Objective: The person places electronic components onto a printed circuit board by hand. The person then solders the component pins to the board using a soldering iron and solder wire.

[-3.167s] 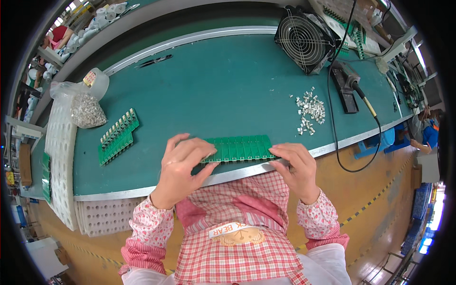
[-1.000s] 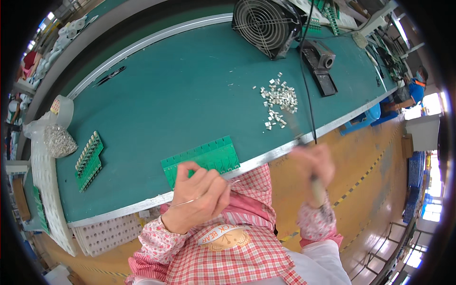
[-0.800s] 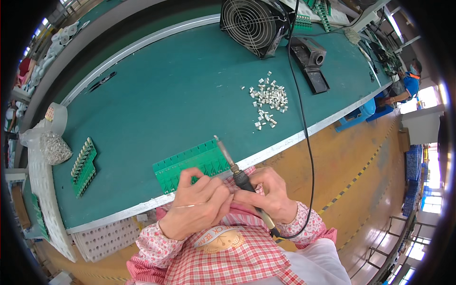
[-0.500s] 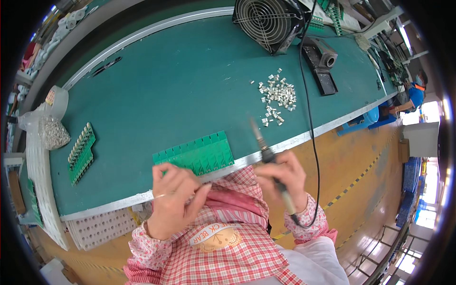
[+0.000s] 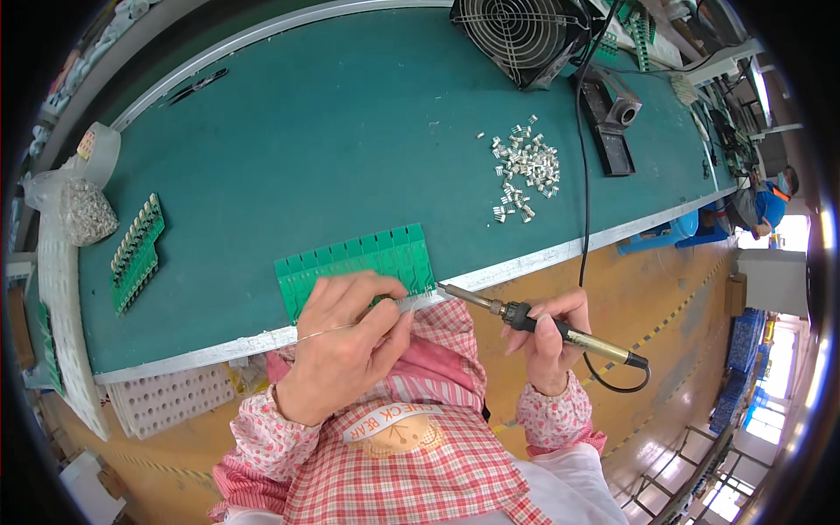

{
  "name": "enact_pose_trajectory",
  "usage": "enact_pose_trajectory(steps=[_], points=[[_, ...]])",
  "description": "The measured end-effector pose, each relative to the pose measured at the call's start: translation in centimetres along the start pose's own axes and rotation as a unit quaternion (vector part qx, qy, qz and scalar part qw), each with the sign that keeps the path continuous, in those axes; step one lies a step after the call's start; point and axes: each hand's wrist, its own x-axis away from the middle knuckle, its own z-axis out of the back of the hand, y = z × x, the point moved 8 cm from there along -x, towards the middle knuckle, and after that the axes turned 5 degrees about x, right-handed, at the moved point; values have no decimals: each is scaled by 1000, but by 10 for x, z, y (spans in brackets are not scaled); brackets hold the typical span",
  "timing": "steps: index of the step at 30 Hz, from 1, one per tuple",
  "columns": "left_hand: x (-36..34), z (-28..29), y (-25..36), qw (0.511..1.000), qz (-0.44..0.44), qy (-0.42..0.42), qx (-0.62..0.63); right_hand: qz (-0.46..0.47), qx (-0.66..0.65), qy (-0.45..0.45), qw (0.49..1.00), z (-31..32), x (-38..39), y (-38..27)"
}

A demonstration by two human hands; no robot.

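Note:
A flat green circuit board strip (image 5: 350,254) lies at the bench's near edge. My left hand (image 5: 346,346) is closed at its front side, pinching a thin solder wire (image 5: 319,333) that trails to the left. My right hand (image 5: 551,346) grips a soldering iron (image 5: 494,305), whose tip is at the board's front right corner; whether it touches cannot be told. Beyond that hand lies a pile of small white parts (image 5: 529,166). A second green board with a row of pale components (image 5: 136,254) rests off to the left.
Foam tray (image 5: 66,341), bag of small parts (image 5: 87,219) and tape roll (image 5: 101,157) at left; tweezers (image 5: 197,86) at back; fan (image 5: 507,39), iron stand (image 5: 617,157) and hanging black cord (image 5: 584,245) at right. A co-worker (image 5: 770,206) is at far right.
My right hand has let go of the board and taken the iron from its stand, bringing the tip to the board. My left hand now pinches solder wire instead of holding the board's end.

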Motion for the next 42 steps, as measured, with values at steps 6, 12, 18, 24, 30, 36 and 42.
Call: enact_pose_trajectory(steps=[6,12,18,24,30,36,42], points=[[-1,2,1,1000,-6,14,-3,-1,21,-20,1000,-2,-1,5],[-1,0,0,1000,6,9,1,-9,-3,-33,999,-2,-1,6],[-2,0,1,1000,4,11,-11,25,12,-48,998,-4,1,4],[-1,-1,3,1000,2,15,-23,78,8,-44,996,-8,1,-2],[0,-1,2,1000,-4,26,-15,66,14,-13,998,-8,6,0],[-1,0,4,1000,-10,24,-16,72,15,-19,997,-11,5,-4],[4,7,-3,999,13,20,36,75,-9,35,997,-2,5,-7]])
